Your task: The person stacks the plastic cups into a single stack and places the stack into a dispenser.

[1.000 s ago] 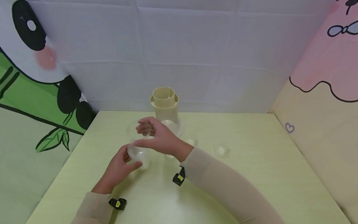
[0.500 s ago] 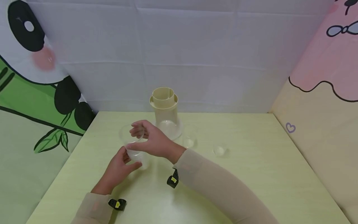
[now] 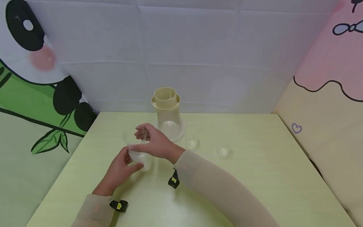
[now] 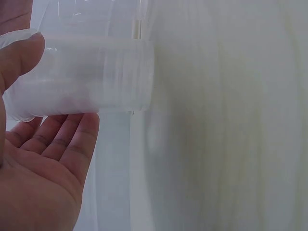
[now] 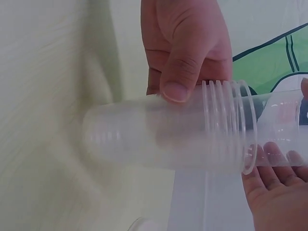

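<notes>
In the head view my left hand (image 3: pixel 119 171) grips a stack of clear plastic cups (image 5: pixel 168 132) upright, thumb on the near side and fingers behind. Above it my right hand (image 3: pixel 158 143) holds another clear plastic cup (image 5: pixel 276 115) between thumb and fingers. That upper cup's lower end sits within the rims of the stack, as the right wrist view shows. In the left wrist view the stack lies across my left hand's fingers (image 4: pixel 79 139). How many cups are nested cannot be made out.
A beige two-tier cylinder (image 3: pixel 167 108) stands at the back of the table (image 3: pixel 255 189), with a clear rounded part at its base. To its right are two small clear cups, one nearer (image 3: pixel 192 143) and one farther right (image 3: pixel 223 152).
My right hand and its cup have shifted a little left and down, closer onto the stack. My left hand has stayed almost still.
</notes>
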Tool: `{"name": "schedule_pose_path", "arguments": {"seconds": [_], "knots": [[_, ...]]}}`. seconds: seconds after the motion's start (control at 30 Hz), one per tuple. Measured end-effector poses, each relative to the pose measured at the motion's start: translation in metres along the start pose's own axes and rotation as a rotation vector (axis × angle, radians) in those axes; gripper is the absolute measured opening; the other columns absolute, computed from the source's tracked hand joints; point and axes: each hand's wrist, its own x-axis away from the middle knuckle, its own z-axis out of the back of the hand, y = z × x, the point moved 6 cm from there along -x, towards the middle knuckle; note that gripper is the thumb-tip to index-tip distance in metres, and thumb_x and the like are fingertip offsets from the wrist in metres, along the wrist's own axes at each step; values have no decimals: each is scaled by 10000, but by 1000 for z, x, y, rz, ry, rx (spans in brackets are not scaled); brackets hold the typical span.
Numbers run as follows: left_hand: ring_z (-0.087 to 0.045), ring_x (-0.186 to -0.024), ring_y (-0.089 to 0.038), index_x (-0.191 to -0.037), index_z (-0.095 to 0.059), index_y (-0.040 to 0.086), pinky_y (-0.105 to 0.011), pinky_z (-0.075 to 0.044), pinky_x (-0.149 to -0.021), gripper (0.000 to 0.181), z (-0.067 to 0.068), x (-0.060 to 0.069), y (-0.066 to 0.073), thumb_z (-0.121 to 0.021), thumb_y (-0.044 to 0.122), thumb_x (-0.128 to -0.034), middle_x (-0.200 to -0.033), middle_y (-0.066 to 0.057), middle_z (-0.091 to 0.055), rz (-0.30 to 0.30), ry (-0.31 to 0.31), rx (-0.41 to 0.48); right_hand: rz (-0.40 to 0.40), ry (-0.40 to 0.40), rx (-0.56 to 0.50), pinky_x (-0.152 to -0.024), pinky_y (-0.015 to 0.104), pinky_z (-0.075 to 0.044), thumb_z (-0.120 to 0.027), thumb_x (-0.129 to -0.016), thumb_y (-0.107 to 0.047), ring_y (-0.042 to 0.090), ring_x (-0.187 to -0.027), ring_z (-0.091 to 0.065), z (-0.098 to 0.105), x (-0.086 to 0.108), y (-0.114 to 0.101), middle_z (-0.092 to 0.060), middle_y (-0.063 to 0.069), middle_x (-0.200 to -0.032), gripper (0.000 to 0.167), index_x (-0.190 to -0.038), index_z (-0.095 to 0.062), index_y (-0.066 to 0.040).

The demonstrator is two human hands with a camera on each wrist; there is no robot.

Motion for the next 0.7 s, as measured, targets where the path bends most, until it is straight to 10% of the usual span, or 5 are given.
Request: {"name": "schedule_pose_path", "arguments": {"seconds": [0.7], "knots": [[-463,-1414,-385,-1541,-320,70,-513,-461,-1078,766,-1,-1,-2,-782,174,-938,-1528,-172,-458,-63,8,9,-83,-4,52,-1133,331,-398,-865,-849,-372,104,-1423,-417,-12,16,18,-499,-147,-1504,873,-1562,-386,-219]]}}
